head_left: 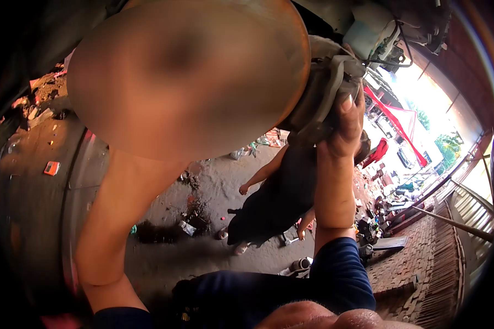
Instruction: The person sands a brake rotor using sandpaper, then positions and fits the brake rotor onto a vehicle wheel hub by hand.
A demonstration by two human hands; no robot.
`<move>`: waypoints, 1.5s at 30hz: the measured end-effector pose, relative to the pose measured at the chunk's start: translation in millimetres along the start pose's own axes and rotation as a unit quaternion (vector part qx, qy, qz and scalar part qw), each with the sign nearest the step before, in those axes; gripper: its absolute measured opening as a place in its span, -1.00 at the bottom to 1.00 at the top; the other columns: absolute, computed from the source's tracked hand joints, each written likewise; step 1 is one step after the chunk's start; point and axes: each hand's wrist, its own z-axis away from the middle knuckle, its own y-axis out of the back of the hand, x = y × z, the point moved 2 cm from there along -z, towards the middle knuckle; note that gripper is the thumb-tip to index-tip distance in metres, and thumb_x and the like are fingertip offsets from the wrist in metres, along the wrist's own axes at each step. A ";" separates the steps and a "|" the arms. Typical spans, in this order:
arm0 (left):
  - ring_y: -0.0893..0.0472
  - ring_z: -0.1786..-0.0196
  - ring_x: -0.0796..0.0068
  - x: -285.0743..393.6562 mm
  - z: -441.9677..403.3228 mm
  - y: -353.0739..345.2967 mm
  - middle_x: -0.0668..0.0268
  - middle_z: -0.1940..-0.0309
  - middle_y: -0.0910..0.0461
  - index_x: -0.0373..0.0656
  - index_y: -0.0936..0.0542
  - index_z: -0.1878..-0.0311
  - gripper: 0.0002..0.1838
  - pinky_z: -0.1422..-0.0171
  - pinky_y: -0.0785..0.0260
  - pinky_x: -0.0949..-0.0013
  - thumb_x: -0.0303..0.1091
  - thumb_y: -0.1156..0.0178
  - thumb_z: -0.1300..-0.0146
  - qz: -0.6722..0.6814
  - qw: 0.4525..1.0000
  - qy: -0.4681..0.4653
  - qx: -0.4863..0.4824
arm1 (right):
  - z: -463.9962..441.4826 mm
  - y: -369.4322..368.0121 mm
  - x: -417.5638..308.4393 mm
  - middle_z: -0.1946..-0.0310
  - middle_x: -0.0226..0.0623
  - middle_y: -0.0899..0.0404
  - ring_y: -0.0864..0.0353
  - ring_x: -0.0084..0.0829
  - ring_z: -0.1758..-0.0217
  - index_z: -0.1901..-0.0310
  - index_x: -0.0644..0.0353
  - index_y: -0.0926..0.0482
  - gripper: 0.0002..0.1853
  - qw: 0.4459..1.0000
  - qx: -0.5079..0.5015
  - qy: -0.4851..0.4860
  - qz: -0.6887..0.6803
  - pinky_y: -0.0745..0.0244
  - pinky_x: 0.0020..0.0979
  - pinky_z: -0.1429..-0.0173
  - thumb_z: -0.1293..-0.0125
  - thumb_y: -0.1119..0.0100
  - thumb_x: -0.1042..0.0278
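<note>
My right hand [348, 123] is raised at the upper right of the head view. Its thumb and fingers are wrapped round a greyish curved part [335, 77] under a vehicle or machine. My left forearm [129, 192] reaches up on the left side into a large blurred oval. The blur hides my left hand and whatever it touches. A rusty brown rim [306, 60] shows along the oval's right edge, close to the part in my right hand.
Another person in dark clothes [274, 203] stands beyond, between my arms. An orange box [51, 168] lies on the stained ground at left. Scattered parts, a brick surface [400, 268] and a long pole [455, 223] are at right, with a red canopy [395, 120] in bright daylight.
</note>
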 end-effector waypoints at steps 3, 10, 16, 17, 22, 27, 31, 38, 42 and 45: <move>-0.40 -0.55 -0.16 -7.3 2.2 -4.8 -0.01 -0.62 -0.34 0.30 -0.69 -0.48 0.15 -0.61 -0.30 -0.08 -0.40 -0.77 0.44 -0.054 0.997 -0.054 0.022 | -2.2 0.8 -3.0 -0.38 0.10 -0.59 -0.69 -0.02 -0.40 -0.67 0.45 -0.14 0.26 1.000 -0.012 -0.001 0.019 -0.55 -0.09 -0.58 -0.08 -0.66 -0.02; -0.35 -0.54 -0.25 14.4 0.7 -15.5 -0.08 -0.58 -0.32 0.23 -0.75 -0.34 -0.18 -0.55 -0.35 -0.18 -0.22 -0.69 0.16 -0.103 0.992 -0.009 0.076 | -12.7 -2.5 -13.6 -0.30 0.04 -0.66 -0.73 -0.11 -0.35 -0.63 0.46 -0.27 0.15 0.996 -0.018 0.012 0.090 -0.61 -0.14 -0.49 -0.12 -0.62 0.01; -0.28 -0.57 -0.31 25.0 -0.6 -12.6 -0.13 -0.60 -0.23 0.25 -0.73 -0.37 -0.15 -0.55 -0.27 -0.25 -0.17 -0.72 0.16 -0.122 0.992 -0.001 0.036 | -33.0 11.1 -30.3 -0.33 0.03 -0.66 -0.72 -0.15 -0.35 -0.62 0.44 -0.33 0.17 0.980 -0.085 -0.024 0.179 -0.60 -0.19 -0.47 -0.06 -0.66 -0.05; -0.28 -0.57 -0.31 27.4 -1.4 -13.1 -0.13 -0.60 -0.24 0.25 -0.73 -0.37 -0.15 -0.54 -0.27 -0.25 -0.17 -0.71 0.16 -0.129 0.991 0.002 0.036 | -39.7 17.5 -30.5 -0.33 0.03 -0.66 -0.71 -0.15 -0.37 -0.63 0.44 -0.33 0.19 0.972 -0.110 -0.023 0.205 -0.59 -0.19 -0.48 -0.05 -0.67 -0.06; -0.29 -0.56 -0.27 38.5 -4.3 -21.8 -0.13 -0.60 -0.24 0.26 -0.74 -0.35 -0.14 -0.49 -0.28 -0.23 -0.15 -0.72 0.18 -0.142 0.988 0.001 0.063 | -56.6 32.2 -24.4 -0.35 0.01 -0.65 -0.70 -0.16 -0.39 -0.65 0.43 -0.30 0.22 0.962 -0.161 -0.029 0.221 -0.56 -0.18 -0.51 -0.04 -0.69 -0.08; -0.29 -0.56 -0.27 52.5 -7.4 -30.9 -0.12 -0.59 -0.24 0.26 -0.74 -0.34 -0.15 -0.49 -0.28 -0.23 -0.15 -0.72 0.18 -0.126 0.987 0.015 0.098 | -71.7 51.1 2.3 -0.46 0.01 -0.57 -0.66 -0.15 -0.45 -0.65 0.43 -0.28 0.29 0.970 -0.197 -0.052 0.135 -0.53 -0.17 -0.57 0.00 -0.76 -0.15; -0.30 -0.56 -0.26 56.3 -7.6 -33.2 -0.12 -0.59 -0.25 0.26 -0.75 -0.34 -0.16 -0.48 -0.29 -0.23 -0.15 -0.72 0.18 -0.122 0.986 0.018 0.109 | -78.8 65.3 24.6 -0.57 0.04 -0.43 -0.56 -0.12 -0.55 -0.66 0.46 -0.23 0.39 0.967 -0.218 -0.044 0.122 -0.45 -0.11 -0.64 0.05 -0.77 -0.24; -0.30 -0.56 -0.26 60.6 -10.1 -36.2 -0.11 -0.59 -0.25 0.26 -0.75 -0.32 -0.17 -0.48 -0.29 -0.22 -0.15 -0.72 0.18 -0.117 0.986 0.017 0.115 | -70.1 64.4 40.0 -0.57 0.14 -0.39 -0.49 -0.07 -0.60 -0.64 0.60 -0.15 0.45 0.978 -0.202 -0.025 0.054 -0.36 -0.08 -0.70 0.06 -0.78 -0.24; -0.30 -0.55 -0.25 63.2 -9.4 -35.2 -0.11 -0.59 -0.26 0.26 -0.76 -0.31 -0.18 -0.47 -0.29 -0.22 -0.15 -0.72 0.18 -0.116 0.986 0.015 0.117 | -76.6 70.1 46.0 -0.57 0.13 -0.39 -0.50 -0.08 -0.60 -0.65 0.58 -0.13 0.46 0.971 -0.231 -0.042 0.037 -0.37 -0.07 -0.70 0.07 -0.81 -0.20; -0.30 -0.55 -0.25 63.6 -9.4 -35.5 -0.10 -0.59 -0.26 0.26 -0.76 -0.31 -0.19 -0.47 -0.29 -0.21 -0.15 -0.72 0.18 -0.115 0.986 0.014 0.118 | -82.1 77.0 61.2 -0.57 0.13 -0.40 -0.51 -0.08 -0.59 -0.66 0.58 -0.11 0.47 0.970 -0.241 -0.032 -0.002 -0.39 -0.07 -0.69 0.07 -0.83 -0.18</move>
